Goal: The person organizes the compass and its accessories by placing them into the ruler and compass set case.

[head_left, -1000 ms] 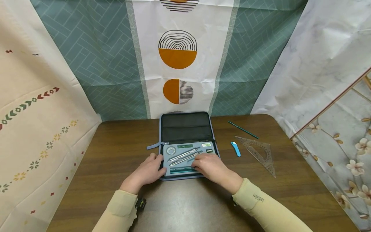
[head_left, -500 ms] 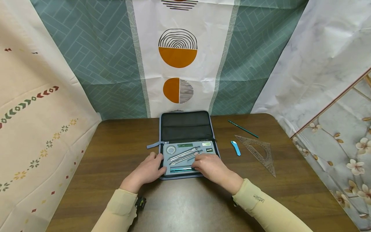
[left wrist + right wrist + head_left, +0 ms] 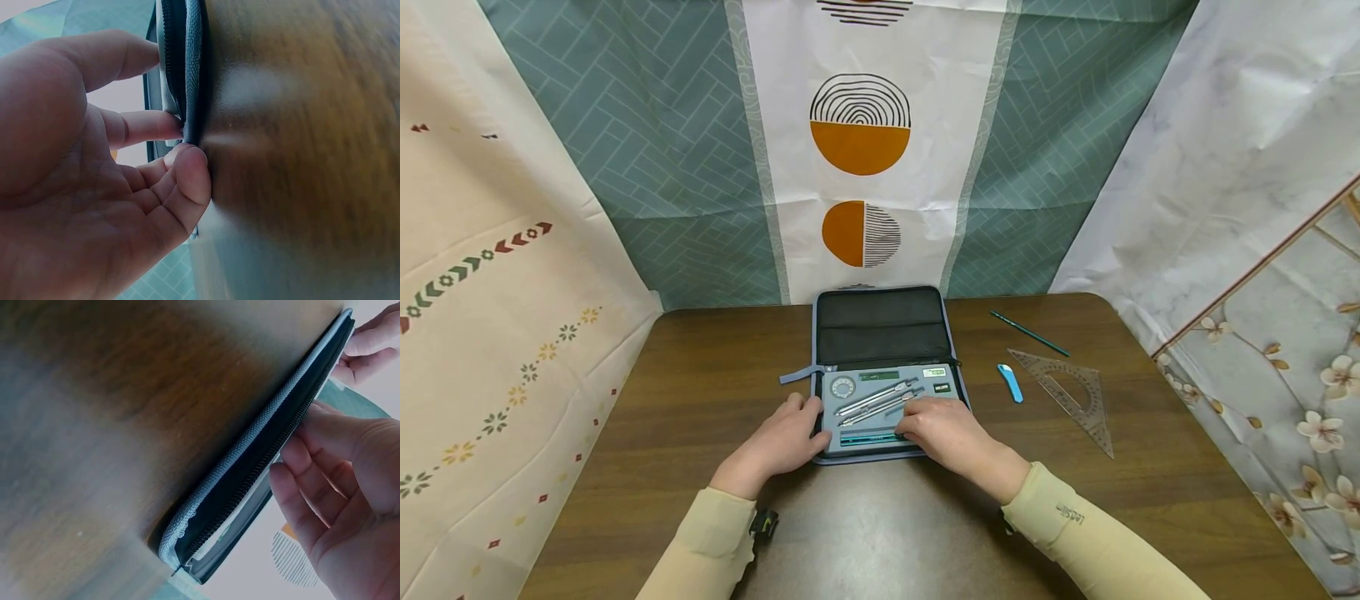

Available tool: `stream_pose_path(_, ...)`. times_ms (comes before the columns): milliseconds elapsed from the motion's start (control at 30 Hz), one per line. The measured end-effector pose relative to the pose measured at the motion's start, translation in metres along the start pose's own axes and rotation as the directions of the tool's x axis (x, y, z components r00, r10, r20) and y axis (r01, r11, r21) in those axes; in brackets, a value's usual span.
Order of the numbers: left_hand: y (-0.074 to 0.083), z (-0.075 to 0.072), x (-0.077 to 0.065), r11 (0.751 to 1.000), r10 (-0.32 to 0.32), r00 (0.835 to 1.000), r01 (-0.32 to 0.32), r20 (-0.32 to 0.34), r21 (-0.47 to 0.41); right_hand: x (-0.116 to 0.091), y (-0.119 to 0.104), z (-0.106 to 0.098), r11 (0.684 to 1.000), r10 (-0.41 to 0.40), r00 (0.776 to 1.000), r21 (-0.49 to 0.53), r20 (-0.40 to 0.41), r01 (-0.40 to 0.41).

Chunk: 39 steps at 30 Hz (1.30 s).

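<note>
A blue-edged zippered case [image 3: 881, 327] lies unfolded, its grey tray [image 3: 833, 437] holding drawing tools. My left hand [image 3: 782, 437] holds the case's left edge, thumb on the tray and fingers along the zipper side, as the left wrist view shows. Over the tray's lower right, my right hand [image 3: 946, 429] has curled fingers at the right end of the green pencils [image 3: 868, 438] in the front slot; it pinches a pencil there, fingertips mostly hidden. Two silver compasses [image 3: 874, 402] sit above the pencils. A round white dial [image 3: 842, 387] is at upper left.
Right of the case lie a light-blue cutter [image 3: 1010, 383], a clear set square [image 3: 1075, 396] and a dark green pencil [image 3: 1030, 334]. The tray also holds an eraser [image 3: 934, 372] and a small sharpener [image 3: 942, 388]. Patterned cloths hang behind the wooden table [image 3: 722, 358].
Both hands stay at the same places. The gleam on the pencils in the front slot has shifted, brightening and then dimming; the head view tilted very slightly.
</note>
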<state>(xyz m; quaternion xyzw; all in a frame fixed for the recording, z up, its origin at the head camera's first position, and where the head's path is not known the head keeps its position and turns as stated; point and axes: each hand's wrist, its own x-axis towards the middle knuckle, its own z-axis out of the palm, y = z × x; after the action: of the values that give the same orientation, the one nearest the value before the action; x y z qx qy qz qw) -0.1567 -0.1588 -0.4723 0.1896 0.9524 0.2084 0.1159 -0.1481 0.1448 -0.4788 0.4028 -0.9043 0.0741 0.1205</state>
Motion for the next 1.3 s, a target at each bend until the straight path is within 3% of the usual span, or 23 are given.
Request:
stream_pose_path(600,0.001,-0.001,-0.001,1.000,-0.001,1.000,0.001,0.000,0.003,-0.004,0.003,-0.008,0.999,0.033,0.999,0.015,-0.003,-0.033)
stream_pose_path(1133,0.000,0.000,0.000,1.000,-0.003,1.000,0.003,0.007,0.002,-0.024,0.028,-0.022,0.996,0.089,0.992,-0.003,-0.092,-0.089)
stream_pose_path(1300,0.000,0.001,0.000,1.000,-0.015,1.000,0.015,0.009,0.003,-0.032,0.038,-0.024,0.991,0.136,0.987,0.011,-0.085,-0.136)
